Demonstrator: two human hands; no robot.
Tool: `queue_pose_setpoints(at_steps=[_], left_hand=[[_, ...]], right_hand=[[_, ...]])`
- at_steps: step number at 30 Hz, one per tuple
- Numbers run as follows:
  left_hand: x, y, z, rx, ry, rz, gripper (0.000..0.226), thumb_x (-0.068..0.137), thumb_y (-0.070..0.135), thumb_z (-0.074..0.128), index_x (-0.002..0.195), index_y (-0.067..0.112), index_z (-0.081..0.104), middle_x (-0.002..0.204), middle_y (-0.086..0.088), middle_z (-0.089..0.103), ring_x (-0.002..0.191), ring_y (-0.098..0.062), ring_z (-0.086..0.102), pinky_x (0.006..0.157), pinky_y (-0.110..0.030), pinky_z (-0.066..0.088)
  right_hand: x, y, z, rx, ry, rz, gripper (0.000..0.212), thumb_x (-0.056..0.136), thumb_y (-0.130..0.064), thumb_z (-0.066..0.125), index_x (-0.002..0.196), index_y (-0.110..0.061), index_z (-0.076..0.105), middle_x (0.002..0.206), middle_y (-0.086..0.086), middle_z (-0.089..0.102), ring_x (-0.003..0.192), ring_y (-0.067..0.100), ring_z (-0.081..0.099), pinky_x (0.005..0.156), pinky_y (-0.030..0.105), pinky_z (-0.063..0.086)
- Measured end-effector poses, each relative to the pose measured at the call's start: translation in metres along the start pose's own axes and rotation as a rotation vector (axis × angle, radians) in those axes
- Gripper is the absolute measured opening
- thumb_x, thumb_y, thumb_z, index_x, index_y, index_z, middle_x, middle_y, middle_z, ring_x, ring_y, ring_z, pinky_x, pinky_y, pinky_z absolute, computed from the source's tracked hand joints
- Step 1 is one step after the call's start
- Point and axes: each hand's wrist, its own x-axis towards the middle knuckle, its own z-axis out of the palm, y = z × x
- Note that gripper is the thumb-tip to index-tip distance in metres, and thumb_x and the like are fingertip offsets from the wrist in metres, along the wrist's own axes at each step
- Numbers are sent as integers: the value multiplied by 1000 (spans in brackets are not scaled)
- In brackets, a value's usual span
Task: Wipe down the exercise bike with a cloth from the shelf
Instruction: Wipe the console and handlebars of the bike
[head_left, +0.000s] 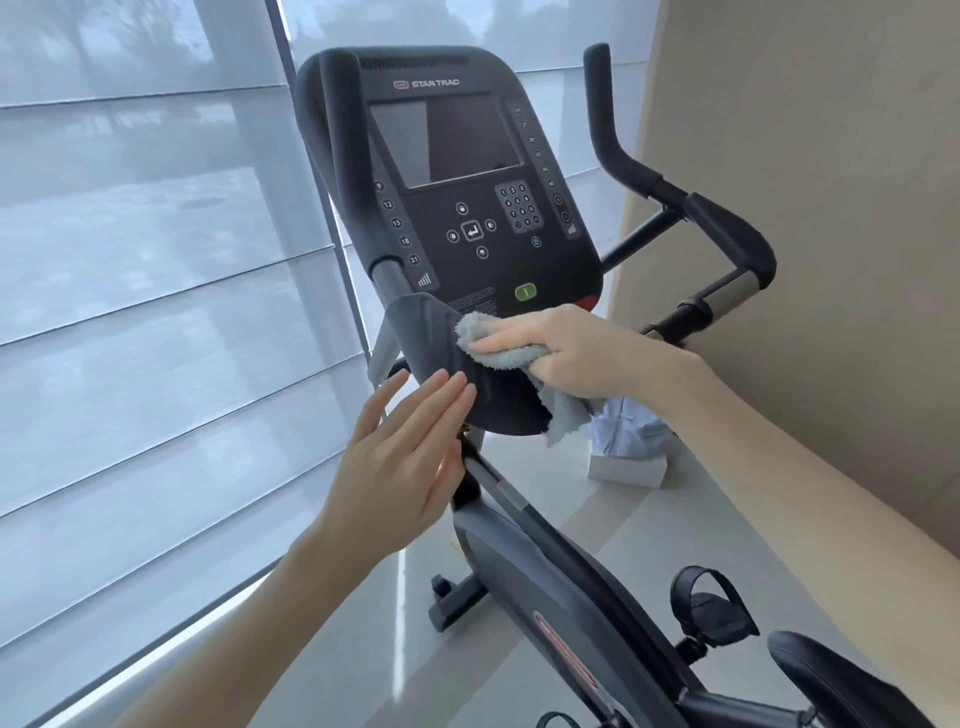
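A black exercise bike (550, 582) fills the middle of the head view, its console (467, 171) with a dark screen and keypad facing me. Below the console juts a curved black tray (441, 343). My right hand (566, 348) grips a light grey-blue cloth (506, 358) and presses it on the tray's inner surface, with a corner of the cloth hanging off the tray's right edge. My left hand (405, 457) is flat, fingers together, fingertips resting on the tray's front lip. Black handlebars (727, 228) reach right. The saddle (841, 675) is at the bottom right.
Sheer white blinds (156, 312) cover the window on the left. A beige wall (831, 260) stands close on the right. A white box with a pale bag (631, 457) sits on the light floor by the wall. A pedal with a strap (709, 603) sticks out low right.
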Motion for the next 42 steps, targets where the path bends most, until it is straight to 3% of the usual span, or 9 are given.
queue_pose_setpoints(at_steps=[5, 13, 17, 20, 24, 31, 34, 38, 42], left_hand=[[-2, 4, 1, 25, -17, -31, 39, 97, 14, 43, 129, -3, 59, 136, -14, 57, 128, -27, 53, 113, -49, 32], [-7, 9, 0, 48, -45, -28, 41, 98, 16, 43, 133, -4, 55, 138, -16, 54, 130, -29, 50, 114, -49, 30], [-13, 5, -2, 51, -81, -6, 44, 97, 17, 46, 135, -2, 52, 140, -17, 52, 130, -29, 50, 113, -50, 31], [-14, 2, -6, 25, -91, 0, 44, 98, 17, 43, 137, -1, 50, 142, -15, 51, 131, -28, 49, 112, -51, 32], [-11, 0, -8, -40, -60, -20, 45, 97, 15, 43, 139, 1, 44, 141, -15, 51, 131, -27, 48, 112, -51, 32], [-8, -5, -5, -23, -86, -19, 45, 97, 17, 42, 137, -1, 49, 141, -14, 52, 132, -28, 48, 111, -53, 33], [-9, -4, -5, -14, -88, -16, 43, 98, 17, 42, 135, -1, 53, 140, -14, 53, 131, -28, 49, 113, -51, 31], [-10, -7, -5, 0, -87, -11, 42, 98, 19, 43, 135, 1, 54, 140, -14, 53, 131, -28, 49, 114, -50, 30], [-8, -9, -4, -14, -72, -8, 41, 99, 18, 43, 133, 0, 56, 138, -14, 54, 130, -27, 51, 115, -48, 28]], right_hand=[[-54, 9, 35, -128, 187, -132, 57, 81, -4, 31, 133, -11, 53, 142, -3, 41, 137, 8, 28, 113, 10, 11], [-95, 42, 98, -609, 509, -238, 48, 97, 0, 20, 131, -5, 53, 139, 17, 49, 133, 34, 40, 108, 38, 37], [-105, 45, 95, -579, 591, -270, 42, 97, 0, 28, 119, -2, 63, 132, 19, 54, 129, 34, 45, 101, 43, 46], [-98, 30, 87, -536, 730, -365, 33, 98, -2, 37, 122, -3, 59, 133, 19, 52, 130, 34, 44, 105, 41, 43], [-60, 16, 99, -700, 646, -494, 37, 92, -3, 54, 129, -8, 56, 139, 15, 49, 132, 33, 42, 102, 45, 43], [-78, 45, 92, -783, 536, -465, 37, 97, 0, 37, 123, -8, 62, 137, 14, 52, 131, 31, 43, 109, 40, 38], [-92, 47, 84, -638, 548, -418, 38, 98, -3, 32, 112, -4, 68, 133, 15, 55, 129, 30, 46, 108, 36, 39], [-80, 22, 44, -35, 687, -199, 40, 85, -4, 40, 115, -2, 66, 132, 15, 55, 126, 19, 48, 110, 21, 33], [-18, -10, -3, 255, 472, -24, 51, 79, 5, 44, 123, -13, 63, 131, -7, 56, 121, -3, 47, 102, 7, 33]])
